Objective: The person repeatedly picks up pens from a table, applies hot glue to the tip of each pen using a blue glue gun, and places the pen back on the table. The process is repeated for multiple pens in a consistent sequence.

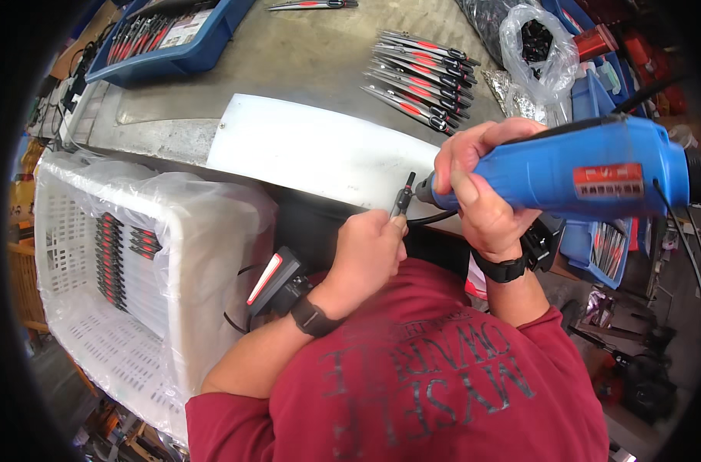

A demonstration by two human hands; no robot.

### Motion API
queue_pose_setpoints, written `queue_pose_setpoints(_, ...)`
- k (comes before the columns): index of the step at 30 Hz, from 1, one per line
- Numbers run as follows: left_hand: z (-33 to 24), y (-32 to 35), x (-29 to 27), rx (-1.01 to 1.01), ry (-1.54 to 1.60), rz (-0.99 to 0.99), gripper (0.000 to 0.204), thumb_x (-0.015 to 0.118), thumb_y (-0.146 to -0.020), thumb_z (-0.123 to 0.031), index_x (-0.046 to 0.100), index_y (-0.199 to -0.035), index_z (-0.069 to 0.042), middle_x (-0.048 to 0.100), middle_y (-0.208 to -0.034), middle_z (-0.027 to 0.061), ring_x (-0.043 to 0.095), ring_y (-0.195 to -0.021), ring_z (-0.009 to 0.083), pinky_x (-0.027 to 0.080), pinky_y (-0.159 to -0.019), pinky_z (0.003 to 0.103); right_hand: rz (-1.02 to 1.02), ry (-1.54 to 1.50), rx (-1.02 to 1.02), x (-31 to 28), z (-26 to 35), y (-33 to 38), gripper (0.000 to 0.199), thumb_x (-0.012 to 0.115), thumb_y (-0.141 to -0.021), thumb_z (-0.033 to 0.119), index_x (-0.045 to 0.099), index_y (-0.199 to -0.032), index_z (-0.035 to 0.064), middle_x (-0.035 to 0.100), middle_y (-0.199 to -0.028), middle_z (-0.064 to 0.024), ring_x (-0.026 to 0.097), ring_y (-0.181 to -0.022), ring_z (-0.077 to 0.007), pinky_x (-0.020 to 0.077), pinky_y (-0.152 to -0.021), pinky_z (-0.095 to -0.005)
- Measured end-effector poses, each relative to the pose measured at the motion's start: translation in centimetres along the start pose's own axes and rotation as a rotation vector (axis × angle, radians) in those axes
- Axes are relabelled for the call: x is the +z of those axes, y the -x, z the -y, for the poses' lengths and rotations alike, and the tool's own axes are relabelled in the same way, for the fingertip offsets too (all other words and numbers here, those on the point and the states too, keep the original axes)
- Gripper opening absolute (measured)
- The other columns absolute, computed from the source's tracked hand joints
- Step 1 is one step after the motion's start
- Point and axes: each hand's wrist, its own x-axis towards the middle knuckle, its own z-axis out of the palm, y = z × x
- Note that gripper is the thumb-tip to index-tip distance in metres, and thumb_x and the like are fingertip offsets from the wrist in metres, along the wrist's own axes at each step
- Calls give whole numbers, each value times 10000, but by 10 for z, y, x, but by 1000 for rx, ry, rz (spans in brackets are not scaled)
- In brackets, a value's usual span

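My left hand is closed around a slim tool with a black upper end, which points upward from my fingers; the lower part is hidden in my fist. In my right hand is a blue corded power tool, lying nearly level with its tip to the left. That tip sits right beside the black end of the slim tool; whether they touch I cannot tell. Under both runs a white board along the table edge. Beyond it lies a row of similar slim grey-and-red tools with black ends.
To the left stands a white plastic basket lined with clear film, with rows of slim tools inside. A blue tray of them sits at the far left. A clear bag of black parts and several blue bins stand at right.
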Motion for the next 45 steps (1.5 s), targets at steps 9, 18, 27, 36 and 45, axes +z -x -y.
queue_pose_setpoints(9,-1,2,2,5,123,34,217,470,-908,-155,527,-765,-3,504,-541,23,397,-380,60,311,-333,201,41,-48,-10,-4,-1,-2,493,580,-715,-29,377,-1162,21,519,-844,-57,523,-665,-133,442,-607,-264)
queue_pose_setpoints(18,-1,3,0,4,75,27,201,465,-904,-146,526,-774,-6,494,-542,11,394,-392,53,307,-339,195,-21,-218,-59,-1,9,-1,501,647,-702,71,400,-1126,-31,541,-722,-70,535,-624,-127,457,-577,-261)
queue_pose_setpoints(27,0,3,0,9,81,34,204,465,-906,-147,528,-777,-2,492,-545,14,391,-388,51,304,-336,191,-57,-181,-65,-2,4,-3,465,646,-692,68,435,-1088,-53,544,-724,-84,546,-622,-149,459,-575,-281)
queue_pose_setpoints(36,-1,3,1,6,96,31,200,465,-905,-137,531,-776,2,495,-545,17,394,-390,52,303,-336,192,-59,-203,-77,0,1,-4,471,646,-693,59,430,-1097,-50,543,-724,-83,548,-629,-147,455,-575,-277)
queue_pose_setpoints(45,0,2,2,-2,108,17,202,468,-901,-134,534,-764,-1,507,-549,23,403,-396,58,311,-340,202,25,-85,-12,10,3,-1,510,631,-706,27,402,-1158,84,466,-741,-56,497,-590,-167,427,-544,-291)
